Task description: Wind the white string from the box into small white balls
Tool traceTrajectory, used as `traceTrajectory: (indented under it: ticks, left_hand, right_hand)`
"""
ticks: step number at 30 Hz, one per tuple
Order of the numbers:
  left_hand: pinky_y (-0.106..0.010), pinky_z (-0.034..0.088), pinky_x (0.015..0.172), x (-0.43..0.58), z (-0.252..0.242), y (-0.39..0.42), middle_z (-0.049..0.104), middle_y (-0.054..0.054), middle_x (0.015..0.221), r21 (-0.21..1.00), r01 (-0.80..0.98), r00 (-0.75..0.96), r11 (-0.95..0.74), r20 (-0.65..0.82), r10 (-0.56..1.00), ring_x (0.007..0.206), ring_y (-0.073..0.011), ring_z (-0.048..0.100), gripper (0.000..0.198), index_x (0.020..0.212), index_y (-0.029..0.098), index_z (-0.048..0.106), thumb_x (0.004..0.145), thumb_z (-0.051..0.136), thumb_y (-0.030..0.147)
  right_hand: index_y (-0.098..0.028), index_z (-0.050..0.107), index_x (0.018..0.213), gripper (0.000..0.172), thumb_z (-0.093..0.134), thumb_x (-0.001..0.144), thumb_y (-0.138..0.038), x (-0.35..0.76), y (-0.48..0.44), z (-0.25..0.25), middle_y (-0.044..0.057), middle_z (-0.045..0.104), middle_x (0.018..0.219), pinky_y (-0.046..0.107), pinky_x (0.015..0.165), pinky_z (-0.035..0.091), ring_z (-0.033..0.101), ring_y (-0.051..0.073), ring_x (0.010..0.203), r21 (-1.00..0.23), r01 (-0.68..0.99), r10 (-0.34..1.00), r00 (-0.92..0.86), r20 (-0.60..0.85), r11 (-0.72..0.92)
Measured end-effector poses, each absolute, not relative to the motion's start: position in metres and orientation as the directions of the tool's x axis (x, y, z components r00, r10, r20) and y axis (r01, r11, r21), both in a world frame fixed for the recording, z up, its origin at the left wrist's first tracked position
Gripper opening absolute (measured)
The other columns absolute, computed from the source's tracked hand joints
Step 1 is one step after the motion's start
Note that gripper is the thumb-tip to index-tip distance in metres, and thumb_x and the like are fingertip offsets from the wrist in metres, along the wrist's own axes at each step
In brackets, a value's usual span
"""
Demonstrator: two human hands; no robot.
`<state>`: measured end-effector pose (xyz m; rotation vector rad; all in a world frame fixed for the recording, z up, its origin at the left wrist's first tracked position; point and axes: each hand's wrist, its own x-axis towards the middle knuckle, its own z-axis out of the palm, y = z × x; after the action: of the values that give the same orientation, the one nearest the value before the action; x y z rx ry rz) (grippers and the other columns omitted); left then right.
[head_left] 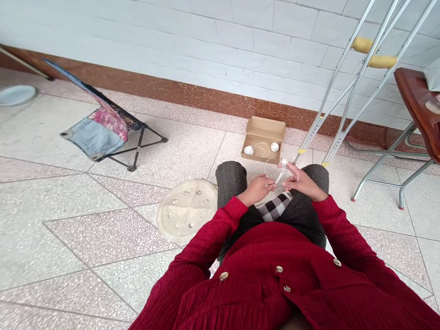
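The narrow white strip (pixel 280 176) is between the person's hands, its lower end pinched by the left hand (pixel 257 188); the right hand (pixel 302 184) bears white material (pixel 284 162) (whether firmly gripped, one cannot tell). The thin white cord (pixel 266 168) could snag on the cardboard box (pixel 254 157) if tugged; no brand, label or writing is legible

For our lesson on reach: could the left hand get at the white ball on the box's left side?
Probably yes: the left hand is near the open box, and nothing visible covers that white ball.
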<state>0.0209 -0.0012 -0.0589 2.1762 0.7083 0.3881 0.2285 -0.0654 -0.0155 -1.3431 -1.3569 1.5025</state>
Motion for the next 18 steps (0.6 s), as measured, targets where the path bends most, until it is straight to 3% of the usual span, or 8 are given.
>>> traceTrajectory:
  ticks: [2, 4, 6, 8, 12, 14, 18]
  left_hand:
    - [-0.041, 0.034, 0.112, 0.018, -0.052, -0.002, 0.070, 0.002, 0.074, 0.744, 0.361, 0.797, -0.563, 0.068, 0.601, 0.077, -0.0135, 0.064, 0.027, 0.075, 0.018, 0.069, 0.096, 0.052, 0.023]
    - [-0.043, 0.032, 0.114, 0.012, -0.042, 0.003, 0.072, 0.000, 0.083, 0.704, 0.371, 0.772, -0.605, 0.128, 0.622, 0.085, -0.0149, 0.065, 0.025, 0.081, 0.019, 0.070, 0.096, 0.051, 0.025]
    - [-0.044, 0.030, 0.114, 0.006, -0.034, 0.010, 0.073, -0.001, 0.088, 0.689, 0.376, 0.750, -0.619, 0.167, 0.640, 0.090, -0.0160, 0.064, 0.025, 0.084, 0.019, 0.071, 0.096, 0.051, 0.026]
    - [-0.042, 0.035, 0.111, 0.006, -0.033, 0.012, 0.072, -0.001, 0.086, 0.732, 0.361, 0.741, -0.578, 0.151, 0.654, 0.087, -0.0158, 0.064, 0.027, 0.083, 0.019, 0.071, 0.097, 0.050, 0.027]
    - [-0.034, 0.047, 0.094, 0.017, -0.046, 0.000, 0.069, 0.000, 0.074, 0.830, 0.346, 0.735, -0.437, 0.051, 0.677, 0.075, -0.0150, 0.062, 0.034, 0.074, 0.017, 0.070, 0.097, 0.049, 0.030]
    - [-0.035, 0.045, 0.100, 0.021, -0.052, -0.007, 0.068, 0.001, 0.070, 0.826, 0.337, 0.760, -0.451, 0.044, 0.648, 0.074, -0.0141, 0.062, 0.034, 0.072, 0.017, 0.069, 0.097, 0.049, 0.029]
    - [-0.044, 0.033, 0.112, 0.016, -0.051, -0.006, 0.072, 0.000, 0.083, 0.741, 0.356, 0.753, -0.569, 0.133, 0.645, 0.085, -0.0155, 0.065, 0.028, 0.084, 0.019, 0.071, 0.098, 0.047, 0.026]
  right_hand:
    - [-0.028, 0.036, 0.151, 0.088, 0.078, 0.074, -0.024, 0.230, -0.065, -0.032, 0.011, 0.058, 0.133, 0.022, 0.048, 0.046, 0.055, 0.006, 0.055, -0.920, 0.307, 0.933, -0.185, -0.310, -0.245]
    - [-0.026, 0.043, 0.147, 0.081, 0.078, 0.074, -0.024, 0.227, -0.072, -0.041, 0.009, 0.064, 0.120, 0.020, 0.045, 0.043, 0.053, 0.005, 0.050, -0.891, 0.361, 0.869, -0.302, -0.391, -0.275]
    - [-0.026, 0.046, 0.144, 0.074, 0.076, 0.077, -0.029, 0.221, -0.081, -0.036, 0.009, 0.062, 0.122, 0.020, 0.047, 0.045, 0.055, 0.005, 0.052, -0.909, 0.278, 0.758, -0.505, -0.414, -0.312]
    - [-0.027, 0.044, 0.145, 0.072, 0.075, 0.080, -0.032, 0.216, -0.086, -0.020, 0.010, 0.057, 0.131, 0.022, 0.053, 0.049, 0.058, 0.006, 0.059, -0.933, 0.123, 0.706, -0.623, -0.337, -0.337]
    - [-0.034, 0.031, 0.151, 0.081, 0.073, 0.082, -0.032, 0.217, -0.077, 0.005, 0.010, 0.045, 0.147, 0.025, 0.062, 0.052, 0.057, 0.006, 0.065, -0.971, -0.075, 0.882, -0.439, -0.173, -0.227]
    - [-0.034, 0.029, 0.153, 0.086, 0.074, 0.080, -0.029, 0.221, -0.069, -0.002, 0.010, 0.046, 0.145, 0.026, 0.061, 0.052, 0.057, 0.006, 0.064, -0.982, 0.033, 0.935, -0.300, -0.189, -0.188]
    - [-0.024, 0.040, 0.148, 0.084, 0.077, 0.073, -0.022, 0.221, -0.069, -0.036, 0.007, 0.065, 0.112, 0.022, 0.049, 0.044, 0.054, 0.007, 0.052, -0.889, 0.381, 0.906, -0.229, -0.356, -0.253]
